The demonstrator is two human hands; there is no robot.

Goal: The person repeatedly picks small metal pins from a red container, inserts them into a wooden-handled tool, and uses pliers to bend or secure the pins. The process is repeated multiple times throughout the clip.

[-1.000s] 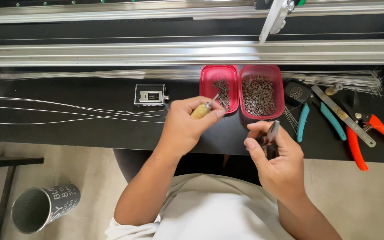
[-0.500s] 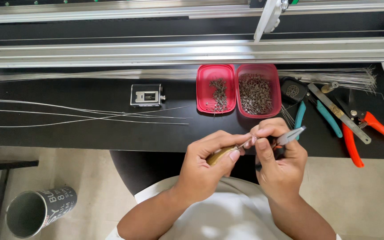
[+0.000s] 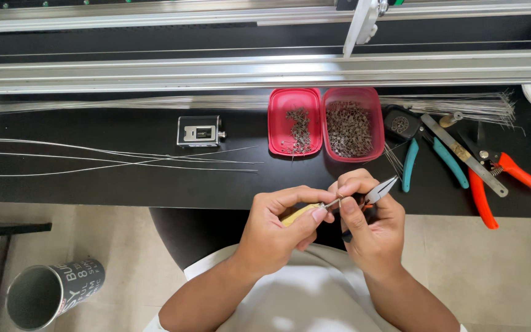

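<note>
Two pink trays (image 3: 294,120) sit side by side on the black table (image 3: 124,187), both holding heaps of small dark metal pieces too many to count; the right one (image 3: 353,123) is fuller. Three or four long thin wires (image 3: 112,161) lie spread across the table's left part, and a thick bundle of thin wires (image 3: 456,106) runs along the back edge. One small grey metal box (image 3: 200,130) stands left of the trays. To the right lie one pair of teal-handled pliers (image 3: 428,157) and one pair of orange-handled cutters (image 3: 502,178), with another teal handle at the far right edge. One grey tin can (image 3: 50,292) stands on the floor at lower left.

A small yellow-handled tool (image 3: 302,212) sits in front of the table's near edge, over the person's lap, between both hands and well clear of the trays. The left hand (image 3: 278,230) is curled around it, thumb and forefinger pinching its handle. The right hand (image 3: 367,224) is closed around small pliers (image 3: 376,193), whose silver tip points up and to the right; its fingertips meet the yellow tool's metal end. What sits at that meeting point is too small to tell
</note>
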